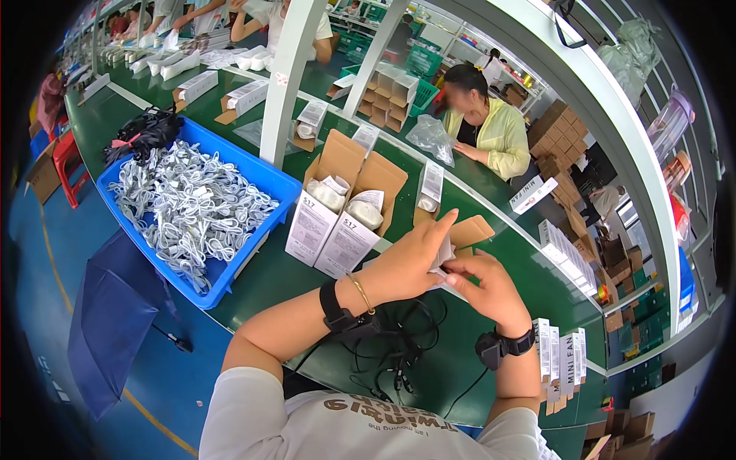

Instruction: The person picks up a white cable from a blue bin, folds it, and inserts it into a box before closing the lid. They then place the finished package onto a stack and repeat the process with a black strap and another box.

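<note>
Both my hands are at a small carton (471, 230) with brown inner flaps raised, over the green bench. My left hand (414, 257) grips it from the left, with a finger stretched up along its side. My right hand (491, 287) is closed, its thumb and fingers pinching a pale edge at the carton's near side. What lies inside is mostly hidden by my hands. Left of them stand two open white cartons, one (313, 226) beside the other (349, 238), each with a wrapped white item and folded paper in its top.
A blue tray (261, 230) of coiled white cables stands at the left, beside a dark blue umbrella (115, 314). Black cords (399, 353) lie before me. Upright white boxes (563, 364) stand at the right. Across the bench, beyond a white post (287, 84), sits a co-worker (494, 138).
</note>
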